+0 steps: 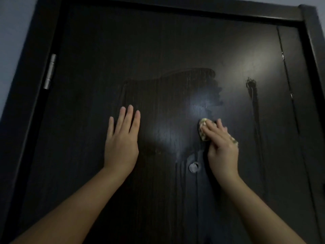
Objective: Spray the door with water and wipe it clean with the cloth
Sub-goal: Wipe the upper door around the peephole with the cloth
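Two bare forearms reach up from the bottom edge toward a dark wood-grain door [158, 50] that fills the view. At about nine o'clock from the centre, the left hand [121, 143] lies flat against the door, fingers straight and close together, holding nothing. At about three o'clock, the right hand [222, 147] presses a small pale cloth [204, 128] against the door; its fingers lie over the cloth, which peeks out beyond the fingertips and at the far side of the hand. Wet smears spread across the door above and between the hands. A small round metal fitting [193, 167] sits at six o'clock from the cloth. A silver hinge [50, 71] shows at ten o'clock, on the dark frame [311, 32].
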`<state>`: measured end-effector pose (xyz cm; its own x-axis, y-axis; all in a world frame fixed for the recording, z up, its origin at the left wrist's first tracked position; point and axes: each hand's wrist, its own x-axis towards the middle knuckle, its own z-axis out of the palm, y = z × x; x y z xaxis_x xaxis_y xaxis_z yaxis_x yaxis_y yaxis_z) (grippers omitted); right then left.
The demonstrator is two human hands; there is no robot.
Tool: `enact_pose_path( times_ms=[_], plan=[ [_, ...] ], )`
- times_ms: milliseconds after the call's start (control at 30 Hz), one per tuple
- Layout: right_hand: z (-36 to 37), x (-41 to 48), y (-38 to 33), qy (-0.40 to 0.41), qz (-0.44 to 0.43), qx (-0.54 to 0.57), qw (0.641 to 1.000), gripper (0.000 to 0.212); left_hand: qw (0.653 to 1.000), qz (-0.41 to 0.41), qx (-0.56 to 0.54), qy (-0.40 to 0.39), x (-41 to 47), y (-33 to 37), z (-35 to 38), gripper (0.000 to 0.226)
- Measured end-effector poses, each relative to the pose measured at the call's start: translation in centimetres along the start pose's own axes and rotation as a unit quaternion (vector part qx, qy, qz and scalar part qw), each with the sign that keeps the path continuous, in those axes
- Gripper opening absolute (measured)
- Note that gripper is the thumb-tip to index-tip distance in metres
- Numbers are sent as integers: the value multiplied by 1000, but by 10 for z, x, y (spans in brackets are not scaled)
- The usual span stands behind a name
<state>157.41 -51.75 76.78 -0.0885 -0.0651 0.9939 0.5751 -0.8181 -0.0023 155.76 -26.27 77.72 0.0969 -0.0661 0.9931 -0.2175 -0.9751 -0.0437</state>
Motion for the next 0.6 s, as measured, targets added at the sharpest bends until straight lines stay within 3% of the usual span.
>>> enact_pose_path(
  times_ms=[133,267,400,533,600],
  plan=[
    [-17,-27,20,-50,-78,-23,995,56,999,7,-31,-27,-20,10,5,56],
    [-22,-27,22,30,51,-27,998,57,999,17,-26,-35,-28,7,13,56],
    [-23,-84,14,-60,-49,-25,997,52,999,18,-28,-34,-29,7,14,55],
    [-17,-59,4,-88,-44,5,995,47,999,16,-20,-39,-29,8,16,56],
    [-5,-47,-13,-139,-91,24,986,45,999,17,-15,-38,-29,7,16,56]
  ],
)
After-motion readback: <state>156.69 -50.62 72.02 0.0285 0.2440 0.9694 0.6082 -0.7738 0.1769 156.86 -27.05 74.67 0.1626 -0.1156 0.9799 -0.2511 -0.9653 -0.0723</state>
